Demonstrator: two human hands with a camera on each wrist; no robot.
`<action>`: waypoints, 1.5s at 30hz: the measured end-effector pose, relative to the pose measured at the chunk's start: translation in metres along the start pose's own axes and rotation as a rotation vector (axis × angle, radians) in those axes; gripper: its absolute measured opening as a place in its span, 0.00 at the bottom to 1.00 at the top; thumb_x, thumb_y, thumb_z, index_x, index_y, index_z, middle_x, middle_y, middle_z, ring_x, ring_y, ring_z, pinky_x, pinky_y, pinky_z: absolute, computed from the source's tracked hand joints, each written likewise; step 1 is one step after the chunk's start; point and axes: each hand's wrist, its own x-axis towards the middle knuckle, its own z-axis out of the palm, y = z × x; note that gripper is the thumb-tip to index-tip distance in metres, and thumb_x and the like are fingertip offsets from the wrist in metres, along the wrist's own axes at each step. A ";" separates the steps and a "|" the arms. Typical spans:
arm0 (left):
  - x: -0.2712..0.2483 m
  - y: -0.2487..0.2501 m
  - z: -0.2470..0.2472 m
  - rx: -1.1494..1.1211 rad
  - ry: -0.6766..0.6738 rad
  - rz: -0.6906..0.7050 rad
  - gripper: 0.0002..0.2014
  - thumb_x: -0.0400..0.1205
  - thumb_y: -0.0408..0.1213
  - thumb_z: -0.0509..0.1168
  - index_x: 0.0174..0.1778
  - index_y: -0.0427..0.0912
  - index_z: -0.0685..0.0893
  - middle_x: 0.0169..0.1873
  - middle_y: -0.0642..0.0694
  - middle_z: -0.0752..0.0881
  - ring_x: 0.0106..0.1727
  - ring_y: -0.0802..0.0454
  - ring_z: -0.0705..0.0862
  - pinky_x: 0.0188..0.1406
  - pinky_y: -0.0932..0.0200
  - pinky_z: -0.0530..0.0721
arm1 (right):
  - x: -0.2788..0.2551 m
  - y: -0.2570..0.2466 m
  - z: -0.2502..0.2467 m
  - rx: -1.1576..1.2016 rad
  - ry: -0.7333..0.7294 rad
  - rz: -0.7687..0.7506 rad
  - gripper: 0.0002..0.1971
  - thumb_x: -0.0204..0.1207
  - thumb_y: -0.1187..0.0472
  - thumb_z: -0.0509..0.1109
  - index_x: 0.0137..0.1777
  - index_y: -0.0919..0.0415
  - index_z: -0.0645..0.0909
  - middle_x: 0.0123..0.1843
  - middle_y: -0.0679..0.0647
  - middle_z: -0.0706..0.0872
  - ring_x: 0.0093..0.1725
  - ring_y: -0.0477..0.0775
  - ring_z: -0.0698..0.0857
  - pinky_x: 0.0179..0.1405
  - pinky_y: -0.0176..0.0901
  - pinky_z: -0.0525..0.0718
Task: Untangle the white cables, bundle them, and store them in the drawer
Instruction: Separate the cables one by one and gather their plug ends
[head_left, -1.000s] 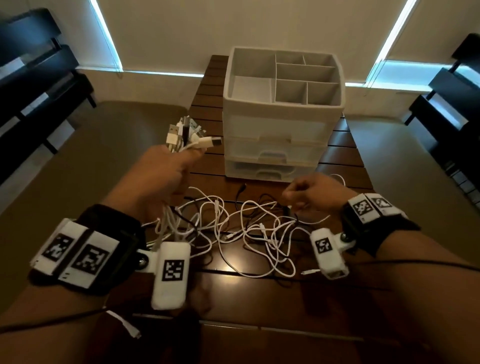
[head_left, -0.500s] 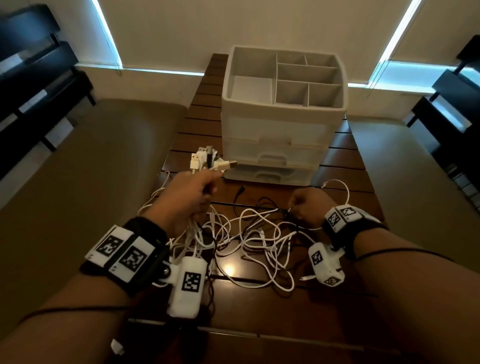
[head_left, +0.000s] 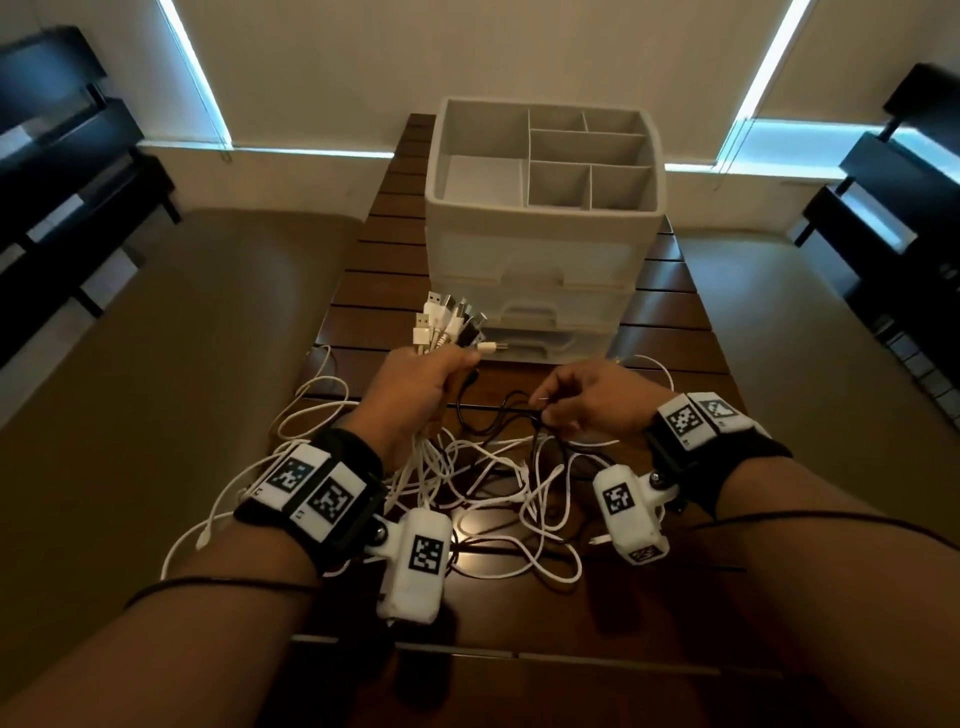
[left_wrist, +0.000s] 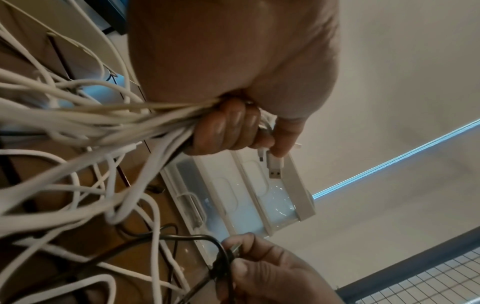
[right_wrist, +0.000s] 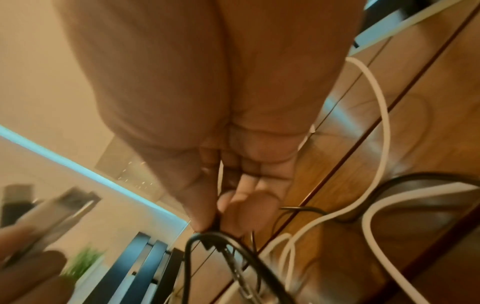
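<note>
Above the slatted wooden table (head_left: 670, 332), the left hand (head_left: 415, 395) grips white cables (head_left: 498, 483), plugs pointing far toward the drawers (head_left: 540, 291); right hand (head_left: 592, 400) pinches a black cable (head_left: 493, 410).

I see my left hand (head_left: 415, 395) fisted, fingers (left_wrist: 228, 131) curled tight around the white cables (head_left: 447, 332), while my right hand (head_left: 592, 400) pinches a black cable (head_left: 498, 410) (thumb against fingertips), both forearms extended forward.
</note>
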 end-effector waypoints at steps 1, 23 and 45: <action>0.000 0.000 0.000 -0.013 -0.007 -0.006 0.17 0.83 0.45 0.65 0.28 0.46 0.74 0.18 0.54 0.66 0.20 0.55 0.61 0.22 0.60 0.59 | -0.003 -0.002 0.000 -0.018 0.005 -0.014 0.07 0.77 0.72 0.69 0.53 0.64 0.83 0.44 0.55 0.87 0.33 0.41 0.85 0.30 0.30 0.81; -0.017 0.008 0.007 -0.117 -0.124 0.253 0.12 0.78 0.24 0.70 0.57 0.31 0.84 0.26 0.52 0.87 0.21 0.65 0.80 0.21 0.73 0.75 | -0.029 -0.062 0.028 0.512 0.244 -0.295 0.08 0.71 0.73 0.73 0.41 0.62 0.79 0.46 0.63 0.87 0.40 0.59 0.88 0.39 0.48 0.89; 0.001 0.010 0.006 -0.210 0.119 0.250 0.22 0.86 0.49 0.61 0.26 0.45 0.78 0.28 0.40 0.74 0.34 0.42 0.71 0.36 0.49 0.73 | -0.012 -0.044 0.056 -0.339 0.043 -0.387 0.03 0.77 0.60 0.72 0.43 0.57 0.80 0.39 0.48 0.85 0.37 0.44 0.84 0.38 0.36 0.81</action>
